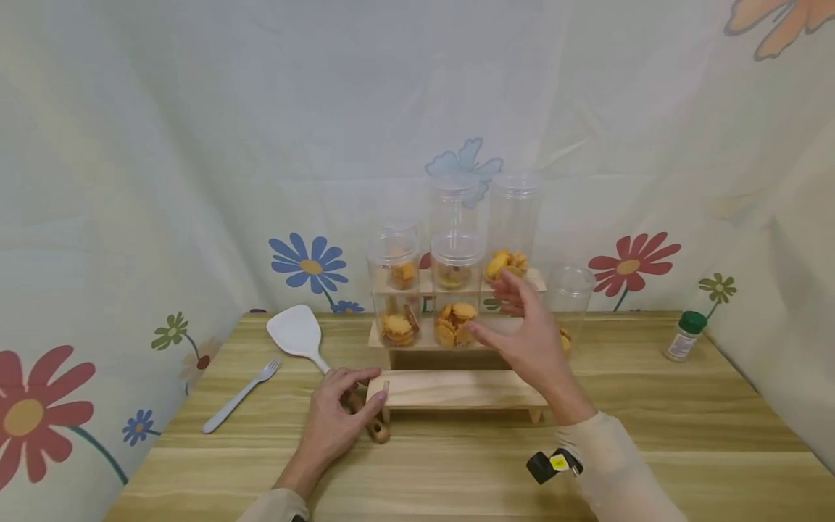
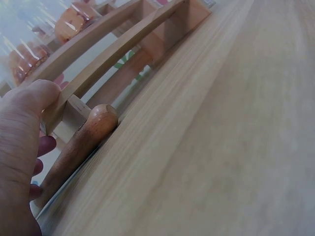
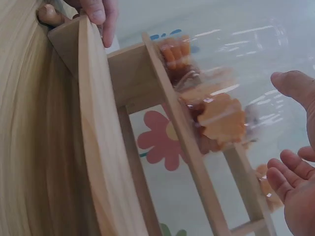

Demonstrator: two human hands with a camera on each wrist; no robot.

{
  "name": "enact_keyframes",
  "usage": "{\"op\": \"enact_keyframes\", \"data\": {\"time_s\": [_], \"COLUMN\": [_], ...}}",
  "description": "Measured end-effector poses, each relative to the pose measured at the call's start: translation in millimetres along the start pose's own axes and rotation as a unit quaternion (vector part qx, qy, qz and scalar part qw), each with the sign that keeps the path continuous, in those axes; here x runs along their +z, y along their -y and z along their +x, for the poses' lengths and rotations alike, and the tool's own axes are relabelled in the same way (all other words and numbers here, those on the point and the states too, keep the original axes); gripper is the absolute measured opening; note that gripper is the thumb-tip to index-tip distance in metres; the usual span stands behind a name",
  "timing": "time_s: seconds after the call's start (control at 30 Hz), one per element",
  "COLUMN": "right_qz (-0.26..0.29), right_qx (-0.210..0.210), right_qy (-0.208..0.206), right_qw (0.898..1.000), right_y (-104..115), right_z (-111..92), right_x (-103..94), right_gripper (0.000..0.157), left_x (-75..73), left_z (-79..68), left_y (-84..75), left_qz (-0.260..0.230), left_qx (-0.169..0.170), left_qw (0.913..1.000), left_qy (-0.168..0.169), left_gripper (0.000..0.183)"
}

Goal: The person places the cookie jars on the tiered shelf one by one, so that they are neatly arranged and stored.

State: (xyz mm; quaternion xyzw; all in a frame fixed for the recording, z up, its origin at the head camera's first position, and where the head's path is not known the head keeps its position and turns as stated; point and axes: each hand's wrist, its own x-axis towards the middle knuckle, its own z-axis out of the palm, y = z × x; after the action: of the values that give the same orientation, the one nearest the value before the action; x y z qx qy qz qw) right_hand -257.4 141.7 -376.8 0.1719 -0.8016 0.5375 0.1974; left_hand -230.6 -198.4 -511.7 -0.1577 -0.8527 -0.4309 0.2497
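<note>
Right hand (image 1: 531, 341) fingers spread, holding nothing — reaching for jar (image 1: 457, 290) on rack (image 1: 457, 389) middle step. Left hand (image 1: 335, 417) loosely curled, thumb steadying rack's near-left corner. Next move likely calls for closing around jar. Left wrist view alone shows wooden handle (image 2: 81, 142) against rack.

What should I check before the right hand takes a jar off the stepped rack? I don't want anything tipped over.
1. Right hand free to grasp: ok, fingers spread, holding nothing.
2. Rack steadied: ok, left hand rests at the lowest step, thumb on its end.
3. Jar lids seated: cannot tell, clear plastic.
4. Spatula and fork clear of the reach: ok, both lie left of the rack.
5. Lidless jar beside the rack on the right: not ok, close behind the reaching hand.
</note>
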Motion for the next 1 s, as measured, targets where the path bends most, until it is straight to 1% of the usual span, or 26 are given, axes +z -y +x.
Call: {"op": "enact_keyframes", "data": {"time_s": [0.1, 0.2, 0.33, 0.43, 0.53, 0.63, 0.73, 0.87, 1.0], "right_qz": [0.016, 0.019, 0.013, 0.002, -0.016, -0.033, -0.036, -0.033, -0.034], "right_qx": [-0.014, -0.043, -0.09, -0.102, -0.08, -0.037, 0.004, 0.046, 0.092], "right_qy": [-0.01, -0.025, -0.068, -0.106, -0.128, -0.137, -0.14, -0.135, -0.126], "right_qw": [1.0, 0.999, 0.994, 0.989, 0.988, 0.989, 0.99, 0.989, 0.987], "right_y": [1.9, 3.0, 3.4, 1.4, -5.4, -15.7, -27.4, -42.3, -58.4], "right_z": [-1.5, -1.8, 0.5, 2.3, 3.7, 4.3, 3.7, 2.3, 0.4], "right_x": [-11.8, -25.8, -47.1, -62.4, -76.6, -88.8, -98.2, -104.6, -104.7], "right_gripper": [0.094, 0.09, 0.088, 0.088, 0.09, 0.094, 0.097, 0.101, 0.102], "left_x": [-1.0, -1.3, -1.0, -0.8, -1.0, -1.4, -1.5, -1.5, -1.9], "left_z": [-0.3, -0.3, -0.2, -0.1, -0.3, -0.5, -0.8, -0.9, -0.6], "left_y": [0.4, 0.2, -0.3, -1.1, -1.7, -2.3, -2.7, -2.9, -4.2], "left_qz": [0.002, 0.002, 0.004, 0.006, 0.006, 0.003, 0.003, 0.003, 0.001], "left_qx": [0.0, 0.0, -0.001, -0.001, -0.003, -0.005, -0.007, -0.009, -0.009], "left_qw": [1.0, 1.0, 1.0, 1.0, 1.0, 1.0, 1.0, 0.9999, 1.0], "left_qy": [-0.001, -0.001, 0.0, 0.001, 0.002, 0.003, 0.004, 0.005, 0.004], "left_gripper": [0.035, 0.036, 0.036, 0.036, 0.036, 0.036, 0.036, 0.036, 0.036]}}
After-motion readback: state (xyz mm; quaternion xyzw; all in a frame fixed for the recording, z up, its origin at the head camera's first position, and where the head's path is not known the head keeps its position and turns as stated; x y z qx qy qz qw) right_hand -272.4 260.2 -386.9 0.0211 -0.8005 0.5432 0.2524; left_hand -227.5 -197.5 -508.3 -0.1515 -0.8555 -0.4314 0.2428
